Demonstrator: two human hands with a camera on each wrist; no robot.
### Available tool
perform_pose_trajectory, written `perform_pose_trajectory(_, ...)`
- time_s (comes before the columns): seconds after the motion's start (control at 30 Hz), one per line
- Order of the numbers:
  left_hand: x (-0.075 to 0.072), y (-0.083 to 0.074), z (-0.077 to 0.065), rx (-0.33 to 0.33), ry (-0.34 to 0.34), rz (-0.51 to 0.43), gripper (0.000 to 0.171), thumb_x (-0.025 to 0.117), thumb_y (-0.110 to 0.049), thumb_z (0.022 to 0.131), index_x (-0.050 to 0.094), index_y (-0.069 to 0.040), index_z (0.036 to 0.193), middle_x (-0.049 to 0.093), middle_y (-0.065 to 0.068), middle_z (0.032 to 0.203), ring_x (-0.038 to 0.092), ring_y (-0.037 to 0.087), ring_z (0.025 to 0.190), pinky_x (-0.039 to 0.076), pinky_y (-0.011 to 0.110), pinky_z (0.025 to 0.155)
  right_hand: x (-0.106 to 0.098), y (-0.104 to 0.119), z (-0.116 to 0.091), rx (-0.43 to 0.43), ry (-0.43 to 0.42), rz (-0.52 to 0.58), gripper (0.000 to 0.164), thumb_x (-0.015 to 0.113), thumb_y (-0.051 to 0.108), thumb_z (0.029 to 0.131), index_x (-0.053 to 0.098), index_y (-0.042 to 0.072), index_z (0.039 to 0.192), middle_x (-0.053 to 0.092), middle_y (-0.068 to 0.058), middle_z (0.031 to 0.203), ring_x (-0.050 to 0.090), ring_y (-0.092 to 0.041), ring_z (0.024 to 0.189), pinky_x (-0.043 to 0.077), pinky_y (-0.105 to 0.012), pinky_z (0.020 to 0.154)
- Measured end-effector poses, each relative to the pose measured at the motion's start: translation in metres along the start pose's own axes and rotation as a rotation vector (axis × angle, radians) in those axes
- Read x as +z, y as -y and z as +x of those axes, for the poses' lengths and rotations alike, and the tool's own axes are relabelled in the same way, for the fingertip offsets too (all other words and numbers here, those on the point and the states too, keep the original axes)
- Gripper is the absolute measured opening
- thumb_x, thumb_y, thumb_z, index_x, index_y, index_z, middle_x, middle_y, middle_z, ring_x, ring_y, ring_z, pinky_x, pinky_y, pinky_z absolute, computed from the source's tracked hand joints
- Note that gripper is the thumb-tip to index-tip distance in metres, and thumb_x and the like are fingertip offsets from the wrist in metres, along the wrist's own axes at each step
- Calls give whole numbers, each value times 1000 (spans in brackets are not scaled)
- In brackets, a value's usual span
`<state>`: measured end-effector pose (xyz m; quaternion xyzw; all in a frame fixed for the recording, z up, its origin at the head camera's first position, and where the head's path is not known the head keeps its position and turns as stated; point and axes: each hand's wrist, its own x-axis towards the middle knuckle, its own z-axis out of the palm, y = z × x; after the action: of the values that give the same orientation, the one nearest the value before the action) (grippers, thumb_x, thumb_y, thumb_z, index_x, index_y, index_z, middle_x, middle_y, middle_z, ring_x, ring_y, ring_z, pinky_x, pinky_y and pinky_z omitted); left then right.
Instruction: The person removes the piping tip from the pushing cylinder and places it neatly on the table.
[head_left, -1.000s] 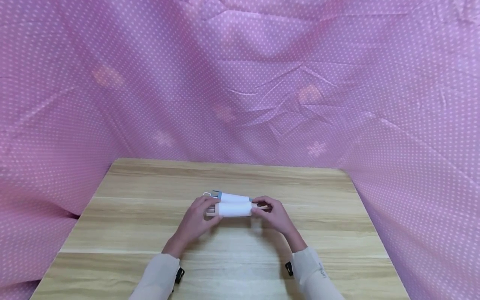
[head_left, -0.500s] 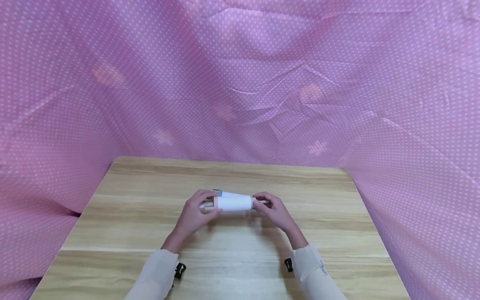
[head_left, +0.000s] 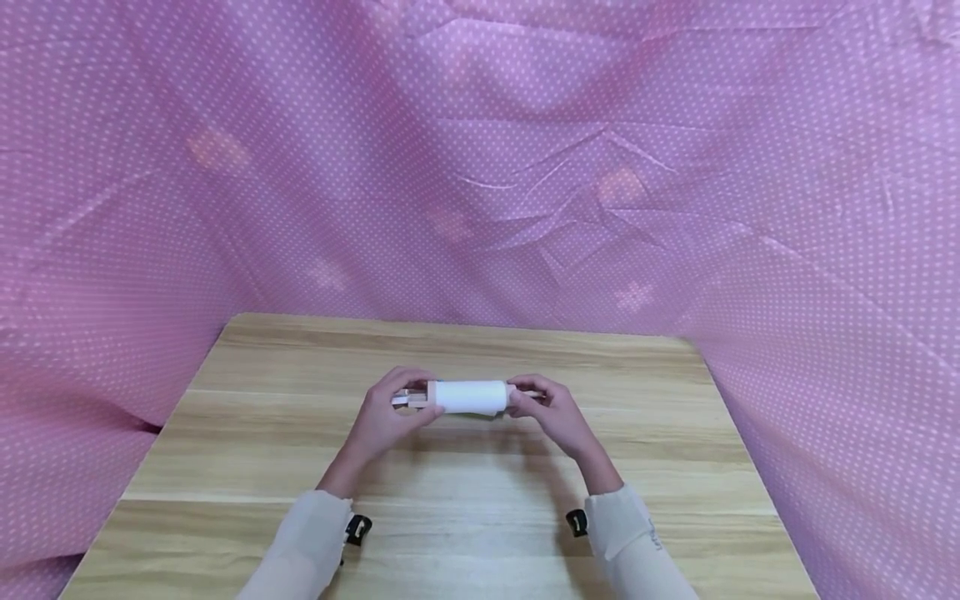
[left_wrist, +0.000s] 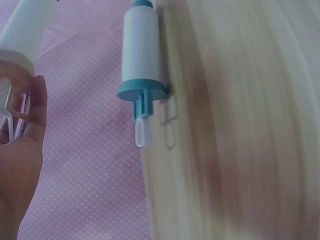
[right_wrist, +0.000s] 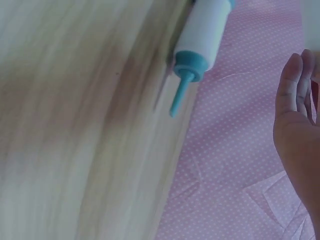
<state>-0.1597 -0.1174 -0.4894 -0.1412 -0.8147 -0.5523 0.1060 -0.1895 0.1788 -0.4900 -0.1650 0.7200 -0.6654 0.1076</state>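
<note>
Left hand (head_left: 379, 422) grips the beige collar end of the white tube (head_left: 471, 397); right hand (head_left: 553, 418) pinches its opposite end. Tube held sideways above the table (head_left: 247, 454). Second, teal-ended tube (left_wrist: 141, 45) rests on the table.

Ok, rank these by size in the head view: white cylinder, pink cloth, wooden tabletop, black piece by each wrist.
1. Pink cloth
2. Wooden tabletop
3. White cylinder
4. Left black piece and right black piece: too alike to rank
</note>
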Motion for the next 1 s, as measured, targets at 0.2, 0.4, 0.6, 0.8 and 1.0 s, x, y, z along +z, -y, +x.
perform_pose_trajectory(0.2, -4, -7, 4, 22, -7, -29, 48, 91, -19, 76, 71, -15, 118, 68, -1, 117, 62, 19, 106, 50, 47, 97, 1, 9, 2, 11, -15, 4, 32, 64, 17, 101, 64, -5, 125, 63, -21, 121, 70, -32, 92, 57, -52, 90)
perform_pose_trajectory(0.4, -5, -13, 7, 20, -6, -22, 46, 89, -22, 78, 70, -16, 120, 68, 0, 119, 62, 20, 108, 48, 51, 99, 4, 20, 2, 36, -73, -55, 33, 67, 21, 100, 66, -3, 122, 62, -19, 120, 69, -26, 90, 56, -52, 91)
perform_pose_trajectory(0.6, -6, -18, 13, 39, -7, -17, 45, 89, -20, 78, 71, -11, 118, 69, -3, 116, 62, 18, 105, 50, 47, 96, 5, 27, 2, -7, -110, -42, 28, 67, 11, 99, 66, -8, 119, 64, -21, 115, 69, -22, 87, 60, -39, 86)
perform_pose_trajectory(0.8, -7, -17, 16, 74, -4, -23, 43, 88, -18, 79, 71, -15, 118, 69, -3, 116, 63, 17, 105, 52, 45, 95, 6, 30, 3, -75, -128, -29, 25, 66, 5, 98, 66, -11, 116, 66, -21, 110, 67, -18, 84, 60, -30, 81)
perform_pose_trajectory(1.0, -8, -17, 17, 67, -16, -42, 40, 88, -15, 79, 72, -13, 117, 70, -2, 115, 64, 17, 102, 54, 34, 90, 6, 31, 2, -107, -112, -106, 25, 70, 3, 94, 67, -7, 117, 66, -20, 112, 64, -19, 91, 57, -26, 78)
